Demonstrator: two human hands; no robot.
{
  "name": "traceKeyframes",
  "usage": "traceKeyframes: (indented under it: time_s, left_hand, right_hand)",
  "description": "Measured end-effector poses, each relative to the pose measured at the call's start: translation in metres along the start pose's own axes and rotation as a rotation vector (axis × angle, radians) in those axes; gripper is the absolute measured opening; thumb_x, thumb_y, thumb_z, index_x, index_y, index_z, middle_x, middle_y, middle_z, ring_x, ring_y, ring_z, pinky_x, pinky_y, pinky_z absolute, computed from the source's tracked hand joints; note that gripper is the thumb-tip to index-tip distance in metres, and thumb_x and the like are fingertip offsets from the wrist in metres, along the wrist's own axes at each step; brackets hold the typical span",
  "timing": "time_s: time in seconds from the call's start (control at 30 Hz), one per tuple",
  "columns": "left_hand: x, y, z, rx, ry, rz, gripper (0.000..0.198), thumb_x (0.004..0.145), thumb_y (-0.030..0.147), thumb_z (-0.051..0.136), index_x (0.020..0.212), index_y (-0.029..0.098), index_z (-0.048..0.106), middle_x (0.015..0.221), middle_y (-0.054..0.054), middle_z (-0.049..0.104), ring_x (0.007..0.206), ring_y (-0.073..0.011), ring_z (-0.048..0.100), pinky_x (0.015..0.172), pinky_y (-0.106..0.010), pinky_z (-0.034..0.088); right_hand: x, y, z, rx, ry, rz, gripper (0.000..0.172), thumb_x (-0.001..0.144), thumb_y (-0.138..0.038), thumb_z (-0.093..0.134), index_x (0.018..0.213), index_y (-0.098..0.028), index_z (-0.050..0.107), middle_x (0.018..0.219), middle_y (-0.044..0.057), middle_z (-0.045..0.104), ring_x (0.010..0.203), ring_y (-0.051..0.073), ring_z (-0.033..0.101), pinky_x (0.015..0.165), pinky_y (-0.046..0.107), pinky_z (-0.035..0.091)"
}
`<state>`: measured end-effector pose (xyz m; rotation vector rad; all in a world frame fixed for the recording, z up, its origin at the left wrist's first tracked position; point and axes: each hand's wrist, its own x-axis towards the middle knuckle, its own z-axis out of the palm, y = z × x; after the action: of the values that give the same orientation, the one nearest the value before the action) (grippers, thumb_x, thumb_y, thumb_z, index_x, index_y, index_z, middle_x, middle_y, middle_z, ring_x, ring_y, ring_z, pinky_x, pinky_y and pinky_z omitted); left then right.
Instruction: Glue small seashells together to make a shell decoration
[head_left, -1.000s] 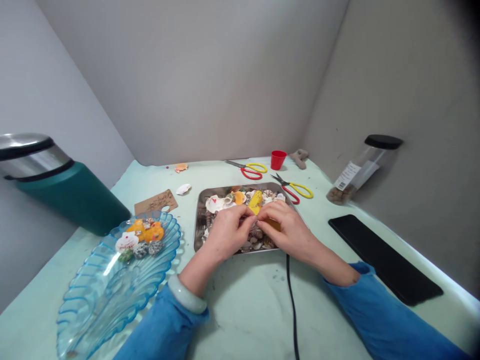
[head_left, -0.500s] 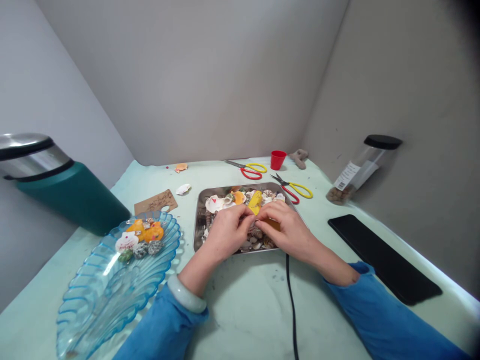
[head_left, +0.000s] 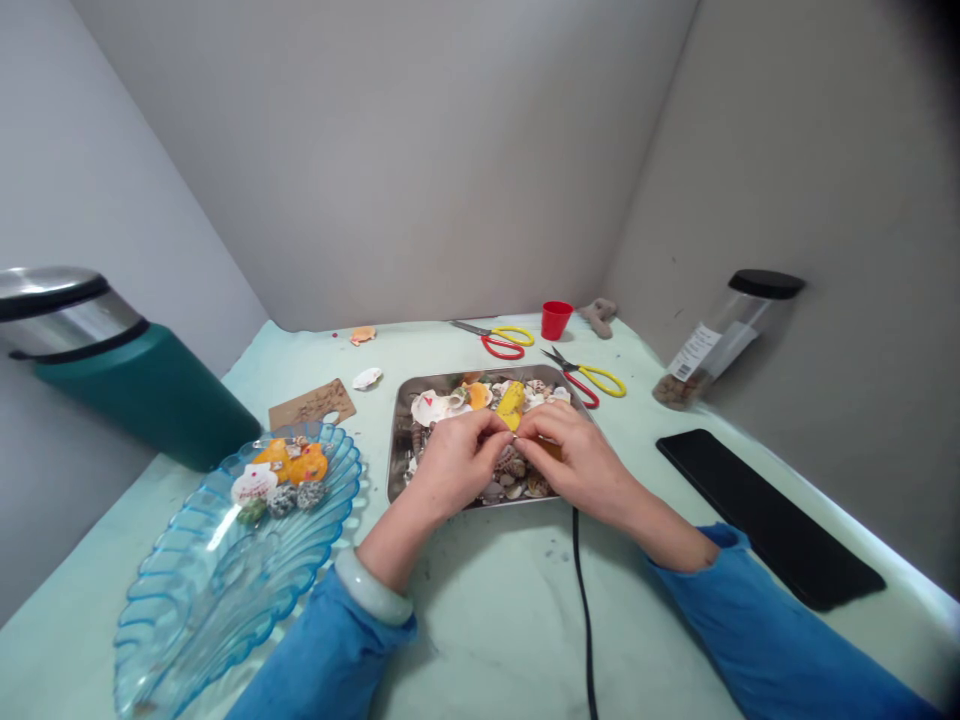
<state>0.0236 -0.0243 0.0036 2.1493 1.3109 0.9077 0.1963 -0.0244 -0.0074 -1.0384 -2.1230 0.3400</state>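
My left hand (head_left: pixel 460 457) and my right hand (head_left: pixel 574 455) meet fingertip to fingertip above a metal tray (head_left: pixel 391 470) full of shells. Both are closed in a pinch; whatever sits between the fingertips is too small and covered to name. Just beyond the fingers lies a speckled yellow piece (head_left: pixel 511 404). Around it in the tray are white shells with a red mark (head_left: pixel 428 407), an orange shell (head_left: pixel 478 396) and small striped shells (head_left: pixel 537 485). My hands hide the tray's middle.
On the left stand a blue scalloped dish (head_left: pixel 195 590) holding shells and a teal bottle (head_left: pixel 150 390). Behind the tray lie two pairs of scissors (head_left: pixel 501 345) (head_left: pixel 589 378) and a red cup (head_left: pixel 556 320). To the right are a jar (head_left: pixel 720 345), a black mat (head_left: pixel 765 520) and a black cable (head_left: pixel 583 610).
My fingertips have shifted very slightly, still pinched together over the tray. Everything else on the table stays in place.
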Motion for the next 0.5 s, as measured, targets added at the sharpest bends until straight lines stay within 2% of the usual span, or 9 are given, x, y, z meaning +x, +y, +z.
traceKeyframes:
  time_s: [0.5]
  left_hand:
    - [0.0006,0.0019,-0.0011,-0.015,-0.061,0.003,0.015,0.083,0.023,0.047,0.077,0.015,0.059,0.071,0.0,0.061,0.064,-0.0097,0.051,0.061,-0.021,0.037]
  right_hand:
    - [-0.0004,0.0002,-0.0002,0.001,-0.005,-0.008,0.012,0.084,-0.016,0.051,0.074,-0.019,0.057,0.078,0.003,0.061,0.081,0.017,0.052,0.081,0.035,0.039]
